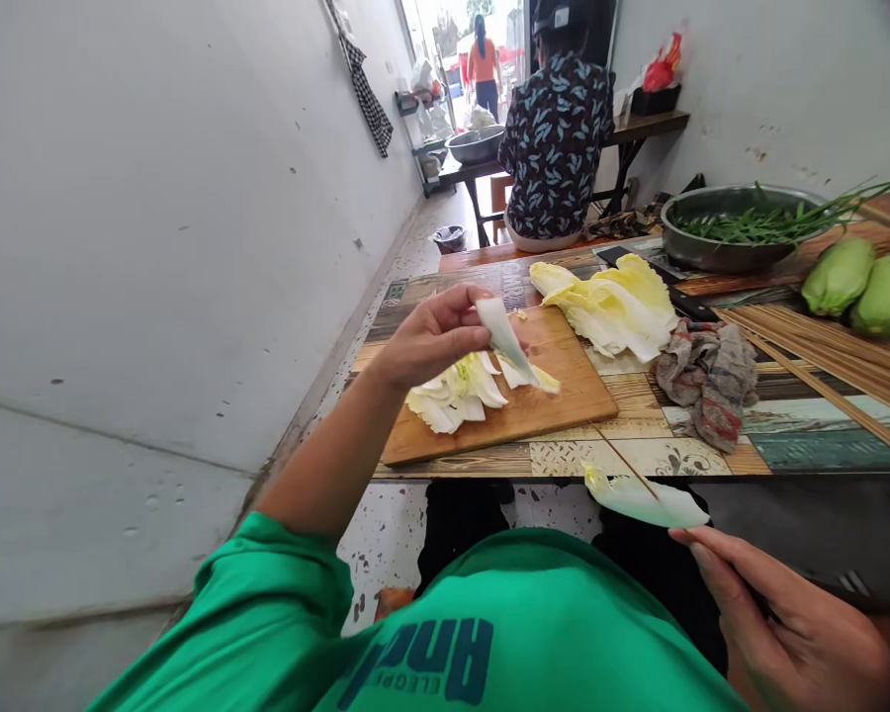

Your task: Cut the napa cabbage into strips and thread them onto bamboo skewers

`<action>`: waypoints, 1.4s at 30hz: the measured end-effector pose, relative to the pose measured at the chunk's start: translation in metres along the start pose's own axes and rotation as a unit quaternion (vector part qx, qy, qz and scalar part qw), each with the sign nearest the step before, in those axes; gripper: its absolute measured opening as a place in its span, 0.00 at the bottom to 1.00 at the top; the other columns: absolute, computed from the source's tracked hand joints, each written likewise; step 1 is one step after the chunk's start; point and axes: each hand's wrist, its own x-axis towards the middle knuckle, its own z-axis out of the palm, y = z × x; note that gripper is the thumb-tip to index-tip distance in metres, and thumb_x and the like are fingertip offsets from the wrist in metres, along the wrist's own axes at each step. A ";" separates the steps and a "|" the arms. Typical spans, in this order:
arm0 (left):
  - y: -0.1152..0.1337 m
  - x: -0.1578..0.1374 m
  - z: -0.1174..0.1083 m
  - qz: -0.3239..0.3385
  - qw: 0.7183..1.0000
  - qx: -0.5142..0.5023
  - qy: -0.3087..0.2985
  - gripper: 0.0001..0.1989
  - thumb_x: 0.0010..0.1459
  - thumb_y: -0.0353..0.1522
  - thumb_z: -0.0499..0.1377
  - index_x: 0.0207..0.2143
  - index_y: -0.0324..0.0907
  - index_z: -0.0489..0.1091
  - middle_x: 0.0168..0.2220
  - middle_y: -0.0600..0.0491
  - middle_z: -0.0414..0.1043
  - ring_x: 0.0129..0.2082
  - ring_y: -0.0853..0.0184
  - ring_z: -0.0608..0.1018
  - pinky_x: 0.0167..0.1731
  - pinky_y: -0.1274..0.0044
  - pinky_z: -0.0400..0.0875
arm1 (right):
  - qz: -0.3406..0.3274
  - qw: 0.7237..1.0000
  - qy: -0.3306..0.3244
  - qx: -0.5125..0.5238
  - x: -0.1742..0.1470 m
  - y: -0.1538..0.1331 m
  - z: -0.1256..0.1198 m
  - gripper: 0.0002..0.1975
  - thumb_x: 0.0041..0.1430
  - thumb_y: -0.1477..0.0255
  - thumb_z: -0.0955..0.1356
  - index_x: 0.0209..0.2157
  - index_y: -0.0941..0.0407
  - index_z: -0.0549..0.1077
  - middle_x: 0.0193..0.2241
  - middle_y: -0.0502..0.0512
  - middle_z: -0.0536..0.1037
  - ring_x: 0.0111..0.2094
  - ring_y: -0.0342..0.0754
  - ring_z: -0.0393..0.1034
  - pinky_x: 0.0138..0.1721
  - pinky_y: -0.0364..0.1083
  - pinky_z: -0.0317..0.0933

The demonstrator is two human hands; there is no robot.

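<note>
My left hand [449, 336] is above the wooden cutting board [578, 396], pinching a pale strip of napa cabbage [500, 331] between thumb and fingers. Under it on the board lies a pile of cut cabbage pieces [452, 396], white with yellow edges. In front of the table edge, my right hand [793, 613] grips the white end of another cabbage strip [653, 502]. A thin bamboo skewer [623, 457] meets that strip near its middle and points up toward the board. Whole yellow cabbage leaves [615, 307] rest behind the board.
A crumpled cloth [708, 376] and a bundle of bamboo skewers [838, 361] lie at right. Beyond are a black-handled knife [689, 305], a metal bowl [712, 252] of greens and pale green gourds [838, 277]. A person [560, 148] sits ahead, facing away; a wall runs along the left.
</note>
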 end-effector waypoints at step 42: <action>-0.087 -0.067 0.085 -0.225 0.904 -0.348 0.107 0.21 0.42 0.41 0.77 0.30 0.34 0.77 0.28 0.49 0.78 0.24 0.70 0.79 0.28 0.80 0.73 | -0.023 0.992 -0.117 0.046 0.012 -0.005 -0.010 0.15 0.67 0.64 0.65 0.46 0.52 0.82 0.41 0.55 0.84 0.37 0.51 0.82 0.40 0.42 0.76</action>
